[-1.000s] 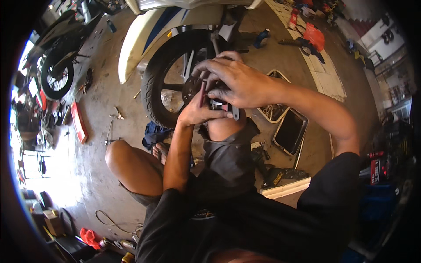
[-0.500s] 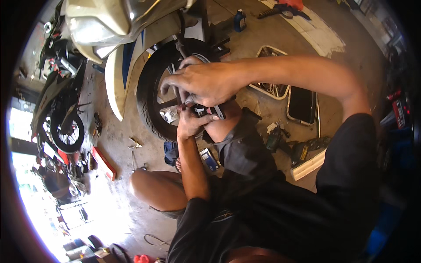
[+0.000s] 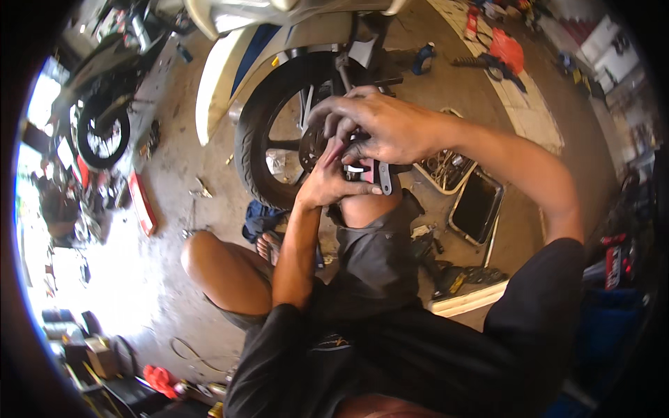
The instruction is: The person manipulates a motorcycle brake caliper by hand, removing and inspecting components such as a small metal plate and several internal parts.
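Close beside the front wheel [image 3: 252,150] of a motorcycle, above my bent knee, I hold what looks like a brake caliper, a dark part with a flat metal bracket [image 3: 386,179] with holes. My left hand [image 3: 327,182] grips it from below, the thumb stretched along its near side by the bracket. Over the top, my right hand [image 3: 383,129] has its fingers curled down onto the part, and they hide most of it. Behind my hands are the wheel's spokes and the dark brake disc. The white and blue front fender [image 3: 212,97] curves over the tyre.
To the right lie a tray of tools [image 3: 456,182], a dark rectangular tray [image 3: 477,207], a cordless drill [image 3: 463,280] and a pale wooden block [image 3: 467,301]. A blue bottle [image 3: 423,59] stands beyond. Leftward are a red strip [image 3: 142,203] and another motorcycle [image 3: 104,132].
My view has shifted, so the wheel and hands sit further right in the picture. Both hands stay together on the caliper, and its bracket shows more plainly now.
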A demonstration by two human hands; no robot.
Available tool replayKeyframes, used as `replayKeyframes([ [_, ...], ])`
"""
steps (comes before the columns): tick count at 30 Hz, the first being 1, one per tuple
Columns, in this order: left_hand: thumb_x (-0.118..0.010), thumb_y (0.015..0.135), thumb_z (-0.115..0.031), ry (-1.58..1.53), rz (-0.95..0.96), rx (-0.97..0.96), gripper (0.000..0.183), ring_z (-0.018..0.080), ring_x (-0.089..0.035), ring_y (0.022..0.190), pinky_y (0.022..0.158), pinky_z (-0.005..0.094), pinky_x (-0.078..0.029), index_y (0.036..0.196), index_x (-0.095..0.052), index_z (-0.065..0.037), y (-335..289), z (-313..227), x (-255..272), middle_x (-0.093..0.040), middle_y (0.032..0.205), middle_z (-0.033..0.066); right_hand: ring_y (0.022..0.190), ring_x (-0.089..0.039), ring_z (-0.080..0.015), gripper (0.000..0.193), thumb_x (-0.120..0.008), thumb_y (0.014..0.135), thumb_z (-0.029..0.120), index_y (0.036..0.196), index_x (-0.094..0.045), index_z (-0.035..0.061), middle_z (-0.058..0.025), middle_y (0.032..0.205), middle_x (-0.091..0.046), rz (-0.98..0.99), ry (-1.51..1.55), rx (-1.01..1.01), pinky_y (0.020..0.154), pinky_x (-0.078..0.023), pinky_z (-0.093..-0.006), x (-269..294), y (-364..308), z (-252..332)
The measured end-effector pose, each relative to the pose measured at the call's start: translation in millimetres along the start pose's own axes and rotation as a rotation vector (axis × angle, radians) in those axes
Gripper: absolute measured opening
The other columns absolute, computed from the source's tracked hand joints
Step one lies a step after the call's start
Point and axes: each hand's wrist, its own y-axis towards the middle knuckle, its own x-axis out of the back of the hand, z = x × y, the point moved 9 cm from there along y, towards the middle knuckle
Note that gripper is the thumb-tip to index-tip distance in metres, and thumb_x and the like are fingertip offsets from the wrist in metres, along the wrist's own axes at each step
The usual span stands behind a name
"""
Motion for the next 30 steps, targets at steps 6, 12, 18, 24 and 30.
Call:
replayKeyframes([
  [6,-0.089,0.058,-0.006,0.125,-0.074,0.085,0.092,0.0271,-0.048,0.123,0.098,0.0389,-0.046,0.135,-0.04,0.005,-8,24,15,-0.045,0.135,0.016,0.111,-0.057,-0.0241,0.072,-0.077,0.073,0.023,0.134,-0.042,0.0076,-0.0111,0.116,-0.063,-0.044,-0.133,0.024,0.102,-0.031,-0.0424,-1,-6,-6],
  [12,-0.086,0.06,0.002,-0.073,-0.041,0.217,0.103,0.0259,-0.047,0.126,0.099,0.038,-0.047,0.144,-0.026,0.002,-3,34,2,-0.04,0.141,0.0163,0.113,-0.055,-0.0248,0.071,-0.078,0.069,0.021,0.129,-0.044,0.0056,-0.0099,0.107,-0.064,-0.104,-0.293,-0.034,0.1,-0.031,-0.0428,0,-3,-13],
  [18,-0.091,0.059,-0.012,0.089,0.0,-0.013,0.106,0.0255,-0.041,0.13,0.105,0.038,-0.041,0.144,-0.028,0.0,-1,0,-5,-0.037,0.141,0.0124,0.11,-0.057,-0.0216,0.061,-0.073,0.077,0.014,0.132,-0.047,0.0091,-0.0063,0.103,-0.065,0.02,-0.073,-0.07,0.103,-0.031,-0.0418,-5,-5,-7],
  [24,-0.09,0.056,-0.003,0.253,-0.002,-0.164,0.112,0.0271,-0.046,0.126,0.1,0.0403,-0.046,0.145,-0.022,0.0,1,-21,-11,-0.038,0.142,0.0121,0.114,-0.056,-0.0269,0.065,-0.076,0.075,0.017,0.133,-0.046,0.01,-0.0089,0.117,-0.062,-0.006,-0.069,0.043,0.108,-0.029,-0.044,3,-13,1],
  [30,-0.093,0.058,-0.019,0.037,-0.099,0.246,0.123,0.028,-0.036,0.134,0.108,0.0389,-0.037,0.147,-0.013,0.005,-14,64,28,-0.035,0.145,0.02,0.108,-0.06,-0.0259,0.062,-0.077,0.072,0.016,0.126,-0.047,0.0069,-0.0093,0.098,-0.068,-0.097,-0.161,0.07,0.104,-0.031,-0.0438,-4,-1,-6],
])
